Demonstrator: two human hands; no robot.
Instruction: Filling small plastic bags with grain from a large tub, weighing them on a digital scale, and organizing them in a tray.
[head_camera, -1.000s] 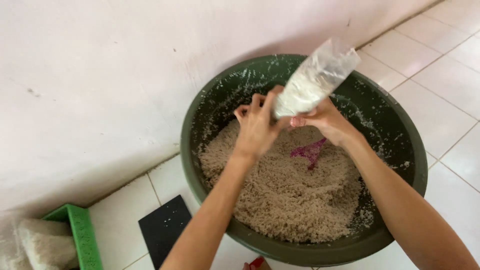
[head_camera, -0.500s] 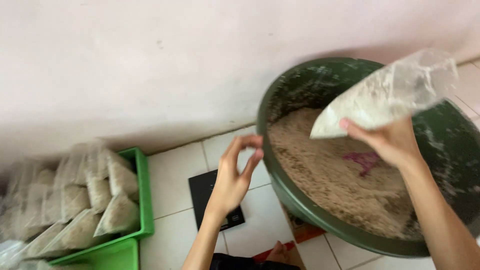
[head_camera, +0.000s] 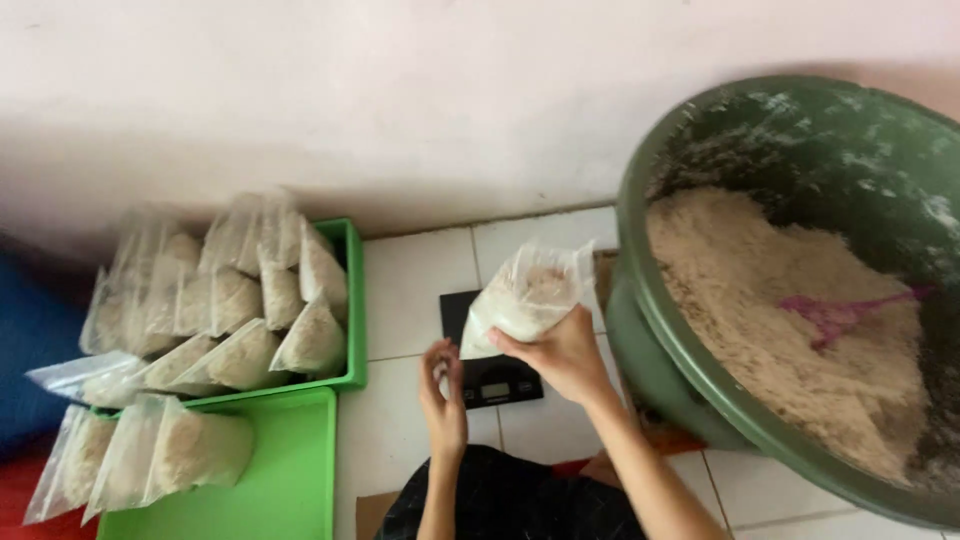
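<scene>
right hand (head_camera: 565, 355) grips the floppy, probably light-ish bag of grain (head_camera: 525, 298) from underneath over the scale (head_camera: 490, 375), left hand (head_camera: 443, 395) open beside it.

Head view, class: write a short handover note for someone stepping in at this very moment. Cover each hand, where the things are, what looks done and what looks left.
Right hand grips a filled clear bag above the black scale.
Left hand is open and empty, just beside the bag's lower corner.
Green basin to the right holds loose pale meal with a pink scoop.
Done: many filled bags stacked in the green crate and on the green tray to the left.
Left: this bag is not yet on the scale; much meal remains.
</scene>
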